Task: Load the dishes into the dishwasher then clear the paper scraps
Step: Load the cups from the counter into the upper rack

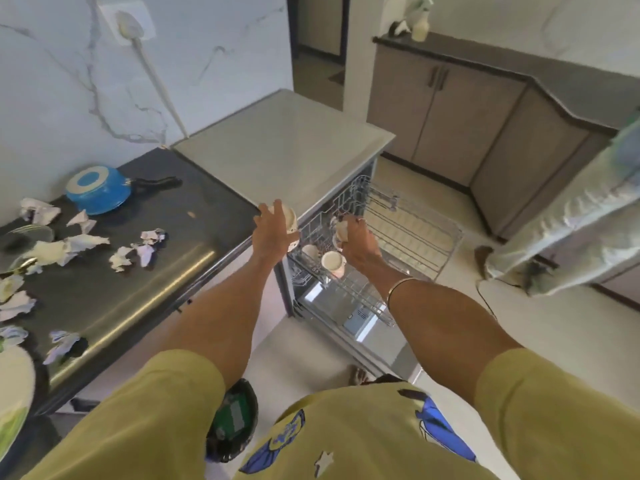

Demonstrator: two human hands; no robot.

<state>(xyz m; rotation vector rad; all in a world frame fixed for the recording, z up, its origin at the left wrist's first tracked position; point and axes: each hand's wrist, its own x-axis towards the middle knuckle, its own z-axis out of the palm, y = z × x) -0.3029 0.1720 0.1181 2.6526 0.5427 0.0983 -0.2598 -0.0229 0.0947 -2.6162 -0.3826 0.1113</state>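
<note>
Nearest us, crumpled paper scraps (86,242) lay across the dark counter (145,271). Beyond, our right hand (358,245) gripped a pale cup (341,230) over the pulled-out dishwasher rack (412,237), beside another cup (333,263) standing there. Our left hand (272,233) clasped a third cup (289,220) at the rack's near-left edge.

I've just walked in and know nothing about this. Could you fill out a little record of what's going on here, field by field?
Left hand: holding a pale cup
Right hand: holding another cup over the rack
Rack: pulled out of the dishwasher, two cups already in it
Counter: crumpled paper scraps scattered, blue pan upside down
Paper clearing: not yet started
</note>
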